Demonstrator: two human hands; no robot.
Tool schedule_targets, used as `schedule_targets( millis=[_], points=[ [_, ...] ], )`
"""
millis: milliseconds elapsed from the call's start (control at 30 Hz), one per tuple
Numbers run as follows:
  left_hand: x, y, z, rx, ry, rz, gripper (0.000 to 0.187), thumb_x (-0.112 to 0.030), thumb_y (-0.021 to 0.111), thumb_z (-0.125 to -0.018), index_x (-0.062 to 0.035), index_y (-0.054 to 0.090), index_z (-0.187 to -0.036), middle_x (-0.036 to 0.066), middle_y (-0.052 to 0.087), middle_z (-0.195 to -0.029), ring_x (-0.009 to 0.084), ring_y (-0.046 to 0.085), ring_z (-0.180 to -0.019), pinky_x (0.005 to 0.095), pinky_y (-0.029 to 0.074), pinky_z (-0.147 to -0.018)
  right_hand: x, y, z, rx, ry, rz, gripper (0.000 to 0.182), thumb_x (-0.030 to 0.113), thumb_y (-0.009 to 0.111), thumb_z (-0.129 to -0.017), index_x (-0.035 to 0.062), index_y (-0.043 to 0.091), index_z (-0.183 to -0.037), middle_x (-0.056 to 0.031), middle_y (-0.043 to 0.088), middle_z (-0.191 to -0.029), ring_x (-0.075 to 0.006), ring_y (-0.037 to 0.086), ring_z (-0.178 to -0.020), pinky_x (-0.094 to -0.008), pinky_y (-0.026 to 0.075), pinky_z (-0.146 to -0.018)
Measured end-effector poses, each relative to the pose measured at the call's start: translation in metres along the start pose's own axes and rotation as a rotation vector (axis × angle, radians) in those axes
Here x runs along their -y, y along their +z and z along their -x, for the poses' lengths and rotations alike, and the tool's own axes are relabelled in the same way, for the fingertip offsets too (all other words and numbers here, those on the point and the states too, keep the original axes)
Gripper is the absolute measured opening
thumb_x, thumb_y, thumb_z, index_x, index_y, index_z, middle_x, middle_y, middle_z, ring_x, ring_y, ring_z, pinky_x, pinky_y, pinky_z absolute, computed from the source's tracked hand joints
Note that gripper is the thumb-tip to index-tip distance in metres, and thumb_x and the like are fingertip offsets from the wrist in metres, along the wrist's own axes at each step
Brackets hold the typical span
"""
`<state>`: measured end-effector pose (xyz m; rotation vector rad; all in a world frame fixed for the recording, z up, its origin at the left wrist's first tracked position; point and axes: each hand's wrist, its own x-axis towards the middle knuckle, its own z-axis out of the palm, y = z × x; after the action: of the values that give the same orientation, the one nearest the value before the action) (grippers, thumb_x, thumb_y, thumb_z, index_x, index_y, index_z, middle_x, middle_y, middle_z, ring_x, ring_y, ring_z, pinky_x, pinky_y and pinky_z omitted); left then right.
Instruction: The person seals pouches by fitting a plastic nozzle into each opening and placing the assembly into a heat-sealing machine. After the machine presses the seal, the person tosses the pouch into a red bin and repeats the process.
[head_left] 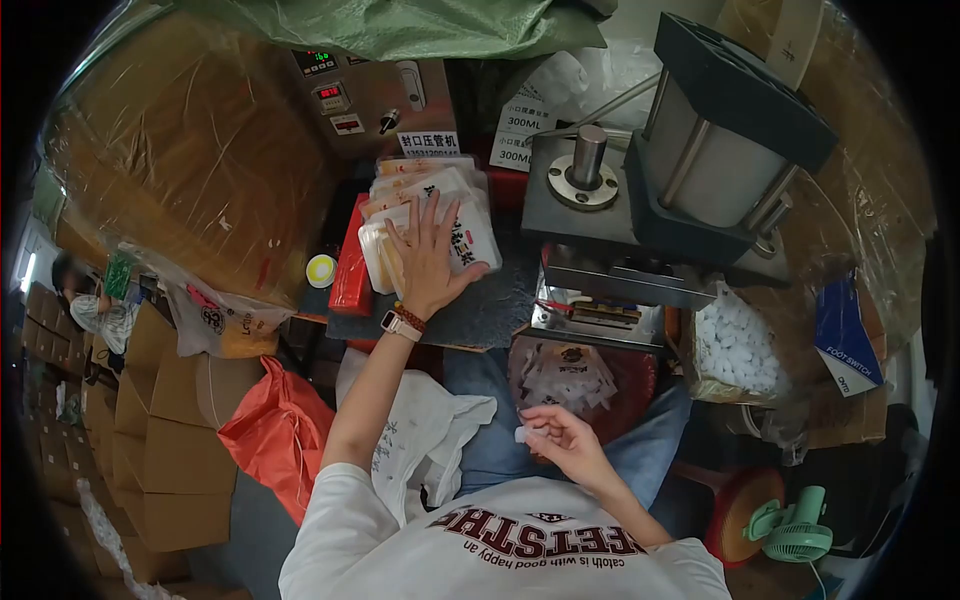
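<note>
My left hand (pixel 429 262) lies spread over a stack of clear printed plastic pouches (pixel 473 222) on the dark work surface. A watch and a beaded bracelet are on that wrist. Low over my lap, my right hand (pixel 567 442) pinches a small white plastic piece (pixel 524 434) between thumb and fingers. It resembles the white pieces (pixel 736 345) in the box at the right. Beside the stack stands a long red box (pixel 352 262). More printed pouches (pixel 562 378) lie in a red container between my knees.
A press machine (pixel 735 130) with a metal-plated slot (pixel 598 315) stands at the right. Behind the stack is a control panel (pixel 375 100). A yellow-and-white roll (pixel 321 271) sits at the left edge. A green fan (pixel 798 530) and cardboard boxes (pixel 185 440) stand lower down.
</note>
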<state>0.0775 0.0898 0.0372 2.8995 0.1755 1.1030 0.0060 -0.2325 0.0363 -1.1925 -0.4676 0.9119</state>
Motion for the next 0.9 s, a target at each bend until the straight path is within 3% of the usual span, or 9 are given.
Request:
schedule_targets(
  millis=[167,533,633,733,833,900],
  points=[
    [0.009,0.041,0.001,0.077,-0.052,-0.108,0.087,-0.066,0.051,-0.082,-0.0126,0.028,-0.147,0.014,0.021,-0.153,0.0363,0.013,-0.142,0.0666,0.005,-0.106,-0.01,0.007,-0.015,0.093,-0.001,0.034,0.031,0.005,0.062,-0.09,0.0016,0.054,-0.119,-0.0005,0.056,-0.101,-0.0038,0.054,-0.089,-0.018,0.045,-0.077],
    [0.012,0.034,0.015,0.144,-0.019,-0.081,0.089,-0.065,0.048,-0.084,-0.0085,0.023,-0.148,0.016,0.015,-0.155,0.0349,0.009,-0.143,0.0591,0.004,-0.11,-0.03,0.023,-0.002,0.045,0.081,0.064,0.03,0.01,0.063,-0.09,0.0021,0.055,-0.118,-0.0002,0.057,-0.099,-0.0031,0.051,-0.082,-0.018,0.043,-0.074],
    [0.009,0.031,0.022,0.089,-0.024,-0.026,0.079,-0.057,0.046,-0.089,-0.0093,0.024,-0.147,0.014,0.018,-0.154,0.0336,0.013,-0.143,0.0582,0.006,-0.111,-0.028,0.035,0.004,0.114,0.122,0.105,0.031,0.006,0.062,-0.09,0.0016,0.054,-0.119,0.0002,0.056,-0.099,-0.0045,0.053,-0.085,-0.0184,0.045,-0.077],
    [0.013,0.019,0.025,0.066,-0.056,0.141,0.057,-0.04,0.047,-0.094,-0.0128,0.037,-0.142,0.008,0.03,-0.151,0.0305,0.023,-0.14,0.0581,0.008,-0.111,-0.013,0.037,0.014,0.161,0.057,0.135,0.03,0.005,0.062,-0.09,0.0012,0.054,-0.119,0.0,0.056,-0.099,-0.005,0.053,-0.086,-0.0189,0.045,-0.078],
    [-0.006,-0.006,0.041,-0.026,-0.074,-0.095,0.056,-0.041,0.05,-0.092,-0.0127,0.04,-0.14,0.009,0.03,-0.151,0.0309,0.024,-0.14,0.0585,0.008,-0.11,-0.01,0.016,0.022,0.082,0.044,0.067,0.029,0.004,0.062,-0.09,0.0004,0.055,-0.117,-0.0015,0.06,-0.098,-0.006,0.055,-0.085,-0.0197,0.046,-0.077],
    [-0.036,-0.031,0.058,0.007,-0.148,-0.086,0.057,-0.039,0.055,-0.09,-0.012,0.043,-0.138,0.01,0.035,-0.147,0.0312,0.029,-0.137,0.0604,0.012,-0.109,-0.004,0.0,0.028,0.01,0.013,0.021,0.028,0.005,0.061,-0.09,-0.0001,0.055,-0.117,-0.0022,0.06,-0.1,-0.006,0.055,-0.086,-0.0199,0.047,-0.077]
  ],
)
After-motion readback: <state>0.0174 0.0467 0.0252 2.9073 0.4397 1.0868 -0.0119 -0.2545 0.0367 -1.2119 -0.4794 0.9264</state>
